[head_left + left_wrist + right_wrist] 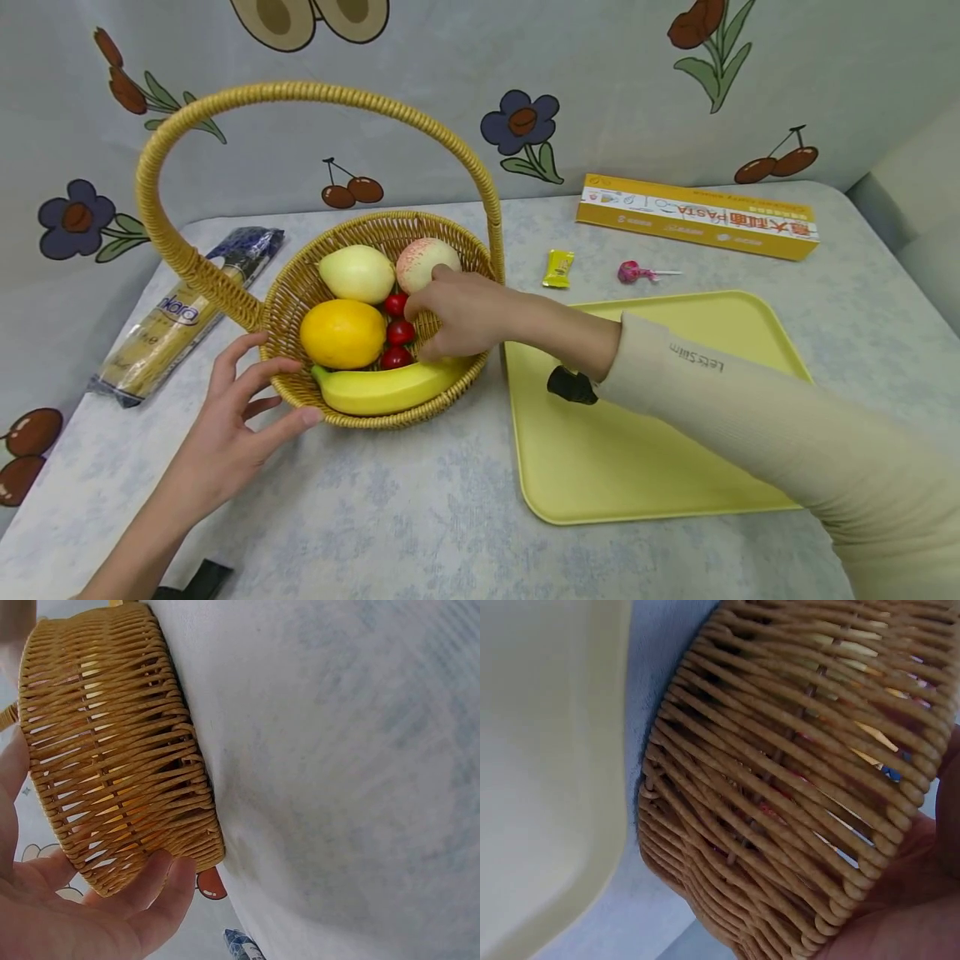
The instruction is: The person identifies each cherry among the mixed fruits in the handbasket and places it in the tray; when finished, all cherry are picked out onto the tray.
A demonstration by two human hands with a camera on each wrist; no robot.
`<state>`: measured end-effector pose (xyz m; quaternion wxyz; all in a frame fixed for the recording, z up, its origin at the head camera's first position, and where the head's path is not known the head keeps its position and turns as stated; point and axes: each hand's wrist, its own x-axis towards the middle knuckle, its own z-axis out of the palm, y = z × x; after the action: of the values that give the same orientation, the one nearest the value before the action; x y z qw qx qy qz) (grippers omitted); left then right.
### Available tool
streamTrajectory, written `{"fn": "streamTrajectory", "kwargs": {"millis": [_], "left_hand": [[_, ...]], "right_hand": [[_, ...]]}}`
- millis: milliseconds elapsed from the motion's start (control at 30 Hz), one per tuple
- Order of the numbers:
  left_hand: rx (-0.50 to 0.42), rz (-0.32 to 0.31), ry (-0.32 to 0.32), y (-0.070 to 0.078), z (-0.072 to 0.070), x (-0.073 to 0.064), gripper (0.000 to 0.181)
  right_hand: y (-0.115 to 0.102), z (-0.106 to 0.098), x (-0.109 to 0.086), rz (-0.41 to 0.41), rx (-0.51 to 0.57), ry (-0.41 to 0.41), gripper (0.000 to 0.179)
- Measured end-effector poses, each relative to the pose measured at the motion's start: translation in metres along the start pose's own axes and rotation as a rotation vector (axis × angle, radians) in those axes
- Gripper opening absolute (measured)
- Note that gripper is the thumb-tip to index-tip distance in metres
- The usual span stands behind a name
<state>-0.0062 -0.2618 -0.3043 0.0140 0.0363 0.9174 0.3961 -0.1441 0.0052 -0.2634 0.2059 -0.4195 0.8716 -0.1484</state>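
Observation:
A wicker basket (397, 421) with a tall arched handle holds a yellow lemon (343, 333), a pale green pear (357, 273), a pinkish peach (427, 262), a banana (390, 390) and three red cherries (400, 332). My left hand (236, 417) holds the basket's near left side, fingers bent at the rim and thumb against the front; the left wrist view shows fingers along the woven wall (127, 765). Over the basket's right rim, my right hand (468, 312) reaches in between peach and banana. Its fingertips are partly hidden, and whether they pinch anything cannot be seen.
A yellow tray (637, 467) lies right of the basket, under the right forearm. Behind it are a yellow-wrapped candy (558, 268), a lollipop (633, 272) and a pasta box (697, 217). Left of the basket lies a bag of spaghetti (180, 321). A patterned cloth (435, 150) hangs behind.

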Motion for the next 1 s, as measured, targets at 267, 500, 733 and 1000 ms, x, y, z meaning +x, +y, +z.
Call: {"fn": "streamTrajectory", "kwargs": {"millis": [267,500,733,1000], "left_hand": [[-0.005,0.008,0.003,0.0,0.0,-0.001,0.043],[-0.021,0.011,0.003,-0.001,0.0,0.0,0.042],[-0.022,0.007,0.001,0.0,0.0,0.0,0.041],[-0.014,0.004,0.0,-0.002,0.0,-0.001,0.042]], "right_hand": [[0.005,-0.001,0.009,-0.014,0.037,-0.02,0.046],[0.008,0.003,0.007,-0.025,0.056,0.067,0.038],[0.01,0.002,0.008,-0.039,0.08,0.03,0.035],[0.009,0.002,0.015,-0.05,0.041,-0.114,0.027]]}}
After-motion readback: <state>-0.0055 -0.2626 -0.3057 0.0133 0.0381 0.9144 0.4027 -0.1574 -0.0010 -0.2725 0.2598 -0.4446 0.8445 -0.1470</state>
